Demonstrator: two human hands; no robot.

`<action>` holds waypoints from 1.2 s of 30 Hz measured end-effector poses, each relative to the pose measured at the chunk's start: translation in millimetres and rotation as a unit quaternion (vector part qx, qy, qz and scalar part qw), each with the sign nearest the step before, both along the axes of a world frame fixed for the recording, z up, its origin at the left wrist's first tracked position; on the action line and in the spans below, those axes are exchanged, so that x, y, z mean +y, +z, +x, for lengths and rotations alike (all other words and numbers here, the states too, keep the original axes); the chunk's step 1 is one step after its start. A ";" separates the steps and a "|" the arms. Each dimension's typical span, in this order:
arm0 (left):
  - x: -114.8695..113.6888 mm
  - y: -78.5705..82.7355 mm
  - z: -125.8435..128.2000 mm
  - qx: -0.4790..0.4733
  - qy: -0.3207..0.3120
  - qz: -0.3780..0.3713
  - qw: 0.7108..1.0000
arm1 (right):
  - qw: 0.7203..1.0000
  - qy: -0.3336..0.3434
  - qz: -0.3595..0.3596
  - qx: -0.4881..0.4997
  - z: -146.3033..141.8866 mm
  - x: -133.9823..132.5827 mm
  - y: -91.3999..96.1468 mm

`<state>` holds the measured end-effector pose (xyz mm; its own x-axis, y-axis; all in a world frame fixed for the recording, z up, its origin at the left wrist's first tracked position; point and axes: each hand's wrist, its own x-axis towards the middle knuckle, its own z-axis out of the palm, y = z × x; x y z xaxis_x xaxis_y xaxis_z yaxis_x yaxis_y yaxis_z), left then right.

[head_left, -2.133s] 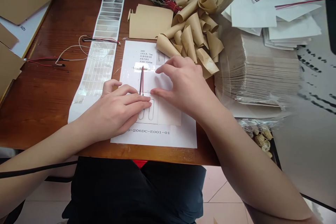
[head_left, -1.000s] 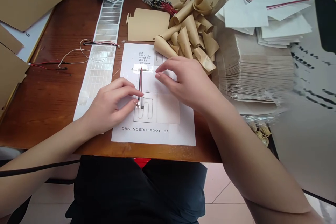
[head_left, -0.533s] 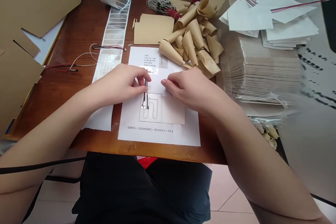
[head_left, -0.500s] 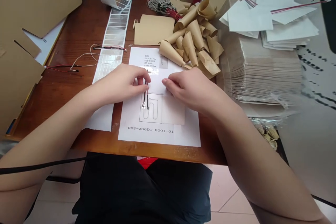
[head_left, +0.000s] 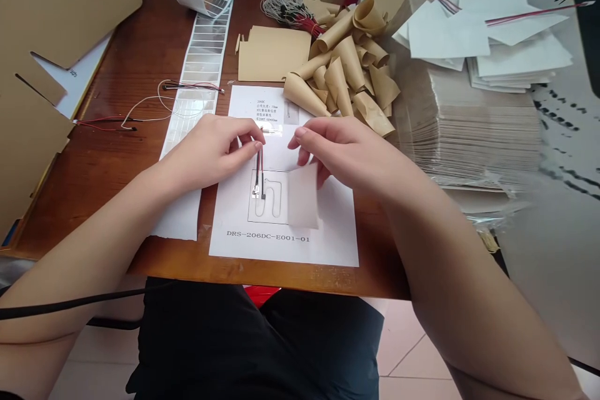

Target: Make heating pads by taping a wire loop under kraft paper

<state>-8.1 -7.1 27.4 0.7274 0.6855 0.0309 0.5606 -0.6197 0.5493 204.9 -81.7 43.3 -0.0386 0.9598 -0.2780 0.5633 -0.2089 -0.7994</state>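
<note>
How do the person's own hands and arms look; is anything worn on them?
The left hand and right hand are bare, with no gloves or rings in view. No sleeves cover the forearms. A black cord passes across the left forearm; whether it is worn, I cannot tell.

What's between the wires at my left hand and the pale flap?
In the head view, a stretch of white sheet with part of a thin wavy line lies between the wires and the pale flap.
</note>
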 end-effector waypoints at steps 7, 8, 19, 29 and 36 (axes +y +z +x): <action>-5.8 8.2 -0.4 -0.013 -0.008 -0.180 0.984 | 0.977 0.013 -0.054 0.205 -7.9 -1.3 -16.5; -7.3 8.3 0.3 -0.011 -0.011 -0.185 0.983 | 0.977 0.018 -0.056 0.204 -9.0 -1.4 -17.8; -2.0 8.0 -3.6 0.015 -0.051 -0.153 0.987 | 0.988 0.043 -0.037 0.144 -12.6 -4.0 -17.4; 2.0 3.6 -5.1 0.015 -0.055 -0.121 0.991 | 0.996 0.071 0.038 0.047 -5.4 -0.9 -17.8; 3.7 -1.2 -5.5 -0.001 -0.045 -0.133 0.990 | 0.995 0.102 0.018 0.005 -6.5 -3.1 -16.3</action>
